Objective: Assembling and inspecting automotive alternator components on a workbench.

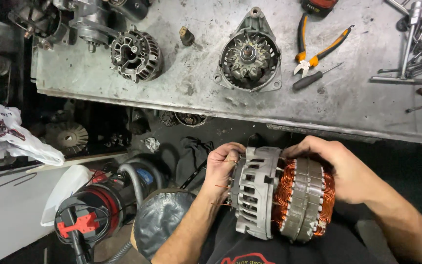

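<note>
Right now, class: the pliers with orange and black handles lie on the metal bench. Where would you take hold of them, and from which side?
Grip the pliers by the two handles, which splay apart toward the far edge of the bench. Come from above, closing round both. The jaws point toward the near edge, close beside a dark screwdriver, so that end is crowded and awkward to hold.

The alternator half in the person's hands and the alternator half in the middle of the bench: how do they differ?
The held alternator half lies on its side above the lap, gripped by the left hand and right hand; the bench alternator half sits untouched, open face up, on the metal bench. The held one adjoins a stator with bare copper windings; the bench one shows a grey finned rotor and shaft. Both have grey cast housings.
</note>
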